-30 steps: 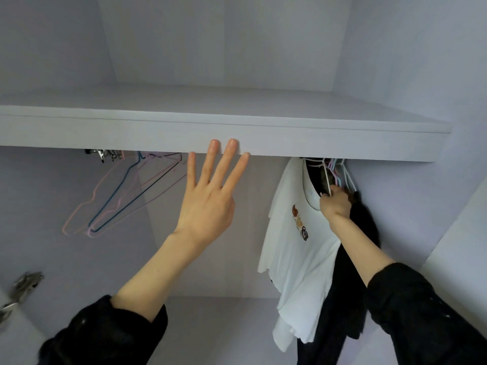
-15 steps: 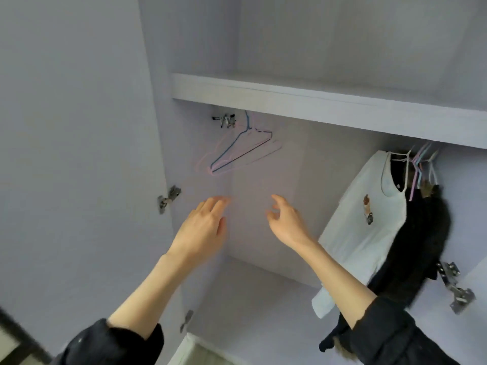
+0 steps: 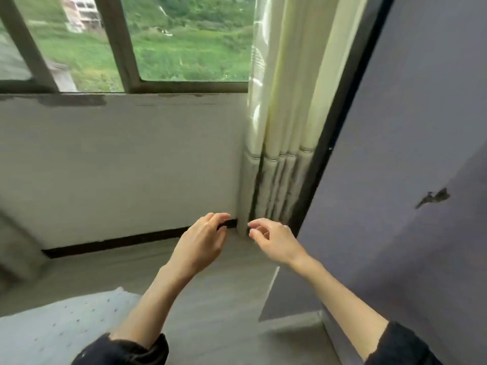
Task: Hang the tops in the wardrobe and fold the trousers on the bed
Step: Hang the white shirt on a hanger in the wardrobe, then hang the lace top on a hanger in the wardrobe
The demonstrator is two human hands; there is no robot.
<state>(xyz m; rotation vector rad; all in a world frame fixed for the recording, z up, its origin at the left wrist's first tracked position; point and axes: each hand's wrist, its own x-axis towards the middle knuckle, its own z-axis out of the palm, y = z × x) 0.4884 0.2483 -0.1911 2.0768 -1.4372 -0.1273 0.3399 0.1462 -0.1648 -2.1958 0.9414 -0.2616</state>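
My left hand (image 3: 203, 241) and my right hand (image 3: 274, 239) hang in the air side by side in front of me, above the floor. Their fingers are loosely curled and hold nothing. The open wardrobe door (image 3: 411, 180) fills the right side of the view, with a metal hinge (image 3: 433, 197) on it. A corner of the bed (image 3: 60, 325), in pale dotted fabric, shows at the bottom left. No tops, trousers or hangers are in view.
A white wall (image 3: 118, 164) with a window (image 3: 126, 40) above it faces me. A cream curtain (image 3: 279, 127) hangs in the corner beside the wardrobe door. Grey floor (image 3: 210, 299) lies between the bed and the door.
My view has swung left from inside the wardrobe to the window wall. Both hands dropped away from the rail and hung tops and are now low and near each other.
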